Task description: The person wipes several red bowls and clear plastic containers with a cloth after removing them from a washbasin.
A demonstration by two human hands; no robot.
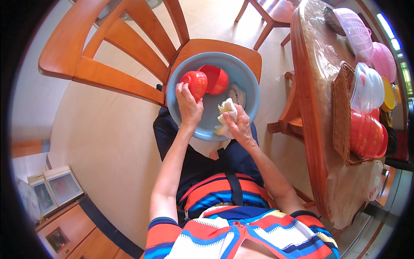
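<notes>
A light blue plastic basin point(253, 94) rests on the seat of a wooden chair point(226, 45) before me. My left hand point(189, 106) grips a red bowl point(198, 82) with a gold pattern, tilted on its side at the basin's left. Close behind it a second red bowl point(216, 79) lies tipped, its hollow partly showing. My right hand point(238, 124) holds a crumpled white cloth point(228, 108) with yellow patches over the basin's front right rim. A greyish cloth point(237, 94) lies inside the basin at the right, partly hidden by my hand.
To the right stands a wooden table point(307, 106) under a clear plastic cover. It bears a wicker basket point(339, 113) with several red bowls point(367, 134) and translucent containers point(367, 87), and a lilac plastic basket point(354, 34). The chair's slatted back point(119, 82) rises at left.
</notes>
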